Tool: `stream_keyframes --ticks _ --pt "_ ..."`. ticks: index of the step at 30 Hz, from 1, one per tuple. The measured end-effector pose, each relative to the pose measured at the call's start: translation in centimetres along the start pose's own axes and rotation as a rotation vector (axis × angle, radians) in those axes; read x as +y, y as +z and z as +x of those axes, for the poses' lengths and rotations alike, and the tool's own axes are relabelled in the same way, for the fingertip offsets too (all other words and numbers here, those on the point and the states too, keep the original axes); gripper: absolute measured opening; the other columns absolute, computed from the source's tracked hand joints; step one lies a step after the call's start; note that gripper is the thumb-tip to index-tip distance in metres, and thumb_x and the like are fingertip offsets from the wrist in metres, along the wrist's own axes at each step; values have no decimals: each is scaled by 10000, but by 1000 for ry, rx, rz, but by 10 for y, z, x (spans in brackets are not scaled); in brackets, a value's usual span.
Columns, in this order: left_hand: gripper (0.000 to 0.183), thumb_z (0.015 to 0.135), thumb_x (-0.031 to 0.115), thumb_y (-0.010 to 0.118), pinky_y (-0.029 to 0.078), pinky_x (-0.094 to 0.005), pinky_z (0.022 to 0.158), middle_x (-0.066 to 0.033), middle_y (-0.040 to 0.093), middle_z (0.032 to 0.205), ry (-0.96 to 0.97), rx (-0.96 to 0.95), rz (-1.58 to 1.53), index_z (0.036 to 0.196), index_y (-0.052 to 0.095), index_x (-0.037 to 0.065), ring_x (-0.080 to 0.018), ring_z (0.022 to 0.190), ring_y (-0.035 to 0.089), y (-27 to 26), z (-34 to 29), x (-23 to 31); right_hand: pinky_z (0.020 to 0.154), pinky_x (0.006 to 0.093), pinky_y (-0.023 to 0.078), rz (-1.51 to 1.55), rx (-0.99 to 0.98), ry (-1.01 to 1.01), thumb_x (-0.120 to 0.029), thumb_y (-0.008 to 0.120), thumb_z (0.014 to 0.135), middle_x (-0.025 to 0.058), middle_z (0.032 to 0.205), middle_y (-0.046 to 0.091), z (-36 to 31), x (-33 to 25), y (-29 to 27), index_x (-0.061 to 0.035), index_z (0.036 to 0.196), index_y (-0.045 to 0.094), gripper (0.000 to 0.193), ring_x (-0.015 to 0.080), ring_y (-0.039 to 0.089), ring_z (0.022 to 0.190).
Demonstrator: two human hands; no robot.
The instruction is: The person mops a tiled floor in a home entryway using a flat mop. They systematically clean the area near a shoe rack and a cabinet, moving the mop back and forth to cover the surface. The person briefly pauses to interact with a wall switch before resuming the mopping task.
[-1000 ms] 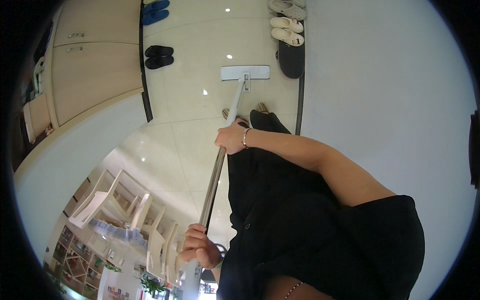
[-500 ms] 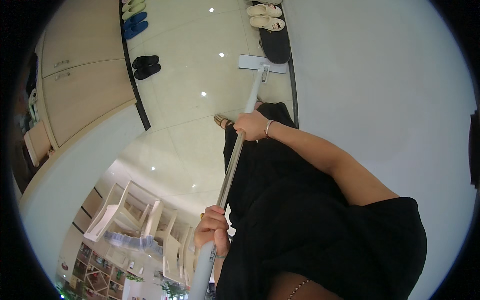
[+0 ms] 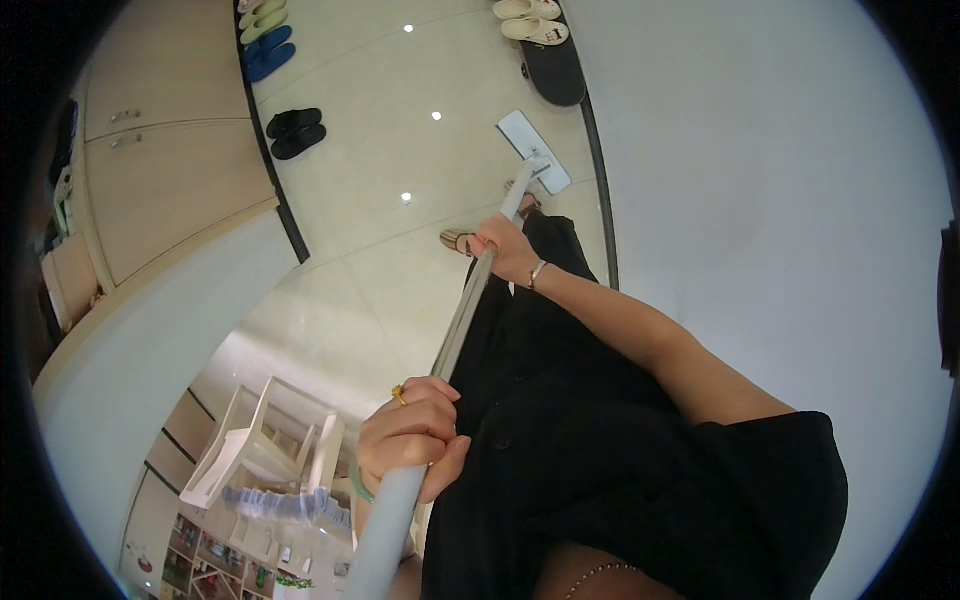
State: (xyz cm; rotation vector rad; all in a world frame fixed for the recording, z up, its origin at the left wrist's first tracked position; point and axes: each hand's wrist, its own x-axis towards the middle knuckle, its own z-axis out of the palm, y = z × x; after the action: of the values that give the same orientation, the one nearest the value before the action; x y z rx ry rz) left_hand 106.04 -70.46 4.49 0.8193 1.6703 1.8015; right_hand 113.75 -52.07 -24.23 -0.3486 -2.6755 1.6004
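Observation:
A flat mop (image 3: 466, 318) with a long grey and metal handle runs slantwise from the lower edge up to the floor. My left hand (image 3: 408, 432), with a yellow ring and a green bangle, is closed round the upper part of the handle. Farther down, my right hand (image 3: 505, 248) is wrapped round the handle below its shiny metal section. The white rectangular mop head (image 3: 533, 152) lies on the tiles just beyond my feet, set at a slant, apart from the skateboard and near the right wall.
Past the mop head, a black skateboard (image 3: 553, 72) with cream clogs (image 3: 536, 30) on it lies along the right wall. Black slippers (image 3: 298, 134) and blue slippers (image 3: 270, 55) stand by the wooden cabinet (image 3: 185, 190) at left. White chairs (image 3: 262, 440) stand lower left.
The mop head has come back toward my feet, away from the skateboard, and has turned from crosswise to slanted. My left hand has risen slightly up the picture, still gripping the handle.

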Motion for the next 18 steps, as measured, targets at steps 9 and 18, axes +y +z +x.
stream_keyframes --ticks 9,18 --pt "252 636 -40 689 472 -398 628 -50 495 535 -79 127 156 626 457 59 -215 504 477 -65 -79 65 612 397 422 237 -84 -127 -136 651 846 75 675 518 10 -99 123 -63 666 458 273 303 489 723" --pt "257 632 -46 691 482 -402 639 -41 517 550 -172 343 356 614 463 71 -202 523 508 -59 -131 79 685 382 437 354 -600 -238 -160 628 855 68 689 524 7 -135 212 -58 665 489 257 277 479 787"
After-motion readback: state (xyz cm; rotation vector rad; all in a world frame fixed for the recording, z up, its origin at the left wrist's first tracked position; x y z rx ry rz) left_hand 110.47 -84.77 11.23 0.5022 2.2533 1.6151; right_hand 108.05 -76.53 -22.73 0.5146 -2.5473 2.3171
